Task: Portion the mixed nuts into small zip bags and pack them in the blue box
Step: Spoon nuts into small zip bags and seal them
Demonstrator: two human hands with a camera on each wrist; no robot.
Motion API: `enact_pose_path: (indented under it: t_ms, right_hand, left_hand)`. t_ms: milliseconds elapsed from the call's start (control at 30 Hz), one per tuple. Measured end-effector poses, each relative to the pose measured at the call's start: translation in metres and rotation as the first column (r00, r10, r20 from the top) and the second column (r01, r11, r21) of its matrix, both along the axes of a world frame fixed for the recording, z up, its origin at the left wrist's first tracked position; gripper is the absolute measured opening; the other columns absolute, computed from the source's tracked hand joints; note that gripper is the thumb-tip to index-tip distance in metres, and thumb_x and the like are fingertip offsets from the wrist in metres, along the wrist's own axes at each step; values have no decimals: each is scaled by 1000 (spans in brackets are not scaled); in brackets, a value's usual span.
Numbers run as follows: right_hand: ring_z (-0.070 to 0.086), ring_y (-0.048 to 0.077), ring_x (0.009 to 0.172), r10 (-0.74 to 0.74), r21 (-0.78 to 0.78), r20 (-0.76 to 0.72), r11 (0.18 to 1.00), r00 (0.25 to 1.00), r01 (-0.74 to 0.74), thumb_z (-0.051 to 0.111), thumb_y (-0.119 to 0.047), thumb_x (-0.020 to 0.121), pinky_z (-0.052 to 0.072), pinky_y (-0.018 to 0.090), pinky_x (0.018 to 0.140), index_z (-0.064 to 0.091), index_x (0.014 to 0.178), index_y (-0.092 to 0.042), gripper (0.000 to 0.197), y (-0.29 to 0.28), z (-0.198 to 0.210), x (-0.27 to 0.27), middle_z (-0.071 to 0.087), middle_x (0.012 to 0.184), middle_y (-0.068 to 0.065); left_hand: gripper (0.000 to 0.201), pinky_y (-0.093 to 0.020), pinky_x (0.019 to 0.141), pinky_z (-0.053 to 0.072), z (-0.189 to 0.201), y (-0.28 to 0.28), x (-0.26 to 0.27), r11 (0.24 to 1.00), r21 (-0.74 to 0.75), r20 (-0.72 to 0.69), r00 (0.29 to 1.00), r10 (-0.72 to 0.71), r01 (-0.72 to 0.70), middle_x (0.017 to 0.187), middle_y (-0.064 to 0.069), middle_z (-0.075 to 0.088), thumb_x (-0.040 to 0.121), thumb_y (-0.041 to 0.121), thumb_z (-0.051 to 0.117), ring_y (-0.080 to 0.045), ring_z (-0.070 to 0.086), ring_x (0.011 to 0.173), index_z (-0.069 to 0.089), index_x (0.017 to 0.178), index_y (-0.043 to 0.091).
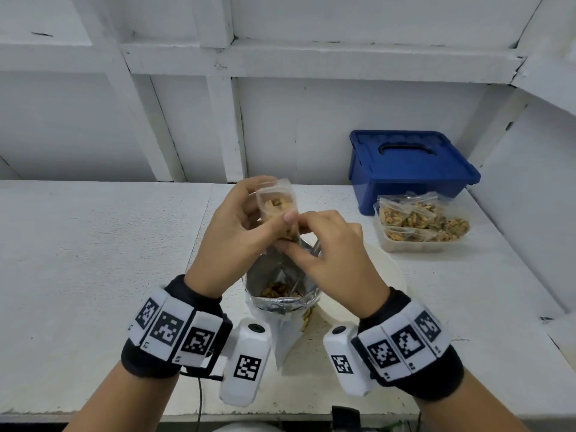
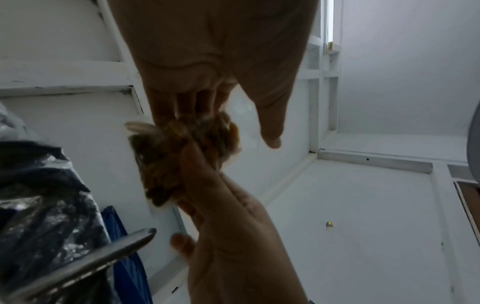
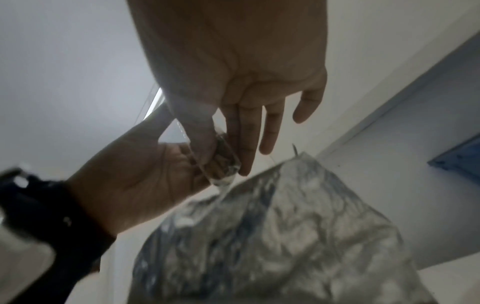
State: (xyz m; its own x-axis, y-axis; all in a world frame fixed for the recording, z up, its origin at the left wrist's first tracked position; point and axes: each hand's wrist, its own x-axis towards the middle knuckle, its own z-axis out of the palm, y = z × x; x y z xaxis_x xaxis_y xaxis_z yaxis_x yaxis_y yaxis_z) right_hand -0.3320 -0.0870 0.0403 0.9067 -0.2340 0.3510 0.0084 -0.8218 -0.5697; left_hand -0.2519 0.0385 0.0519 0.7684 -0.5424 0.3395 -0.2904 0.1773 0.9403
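Nearest are 2 wrists with black bands and white blocks that have black square marks on them. Just past them a big foil bag (image 1: 282, 294) stands open on the white bench (image 1: 93, 260), and you can see nuts (image 1: 277, 289) down inside it. A metal handle (image 2: 78, 267) sticks out of that bag. Beside the foil bag is a white bowl (image 1: 383, 275), mostly hidden by the right hand (image 1: 330, 254). Above the foil bag both hands meet on 1 small zip bag (image 1: 276, 207) with nuts in it. The left hand (image 1: 237, 226) is curled around it, thumb in front and fingers behind. The right hand pinches its lower end with thumb and first finger, and its other fingers stick out straight. Farther back on the right is a clear tub (image 1: 420, 227) with filled small bags in it. Behind the tub, touching it, sits the blue box (image 1: 411, 166) with its lid on, near the white wall.
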Motion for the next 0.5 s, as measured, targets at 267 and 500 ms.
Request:
enact_pose_path:
  t_ms: [267, 500]
  right_hand:
    - [48, 8, 106, 41, 226, -50, 974, 998, -29, 57, -55, 79, 37, 45, 96, 60, 103, -37, 31, -14, 7, -2, 57, 96, -24]
    - [59, 3, 87, 8, 373, 120, 926, 993, -53, 62, -24, 87, 46, 20, 81, 71, 96, -18, 14, -18, 4, 2, 69, 89, -10]
  left_hand:
    - [13, -24, 74, 54, -7, 3, 9, 1000, -11, 62, 998, 1, 0, 86, 7, 72, 78, 32, 63, -12, 68, 84, 68, 87, 24]
    - [6, -20, 70, 53, -12, 4, 13, 992, 123, 163, 987, 13, -33, 80, 12, 70, 82, 29, 63, -5, 65, 77, 65, 86, 24]
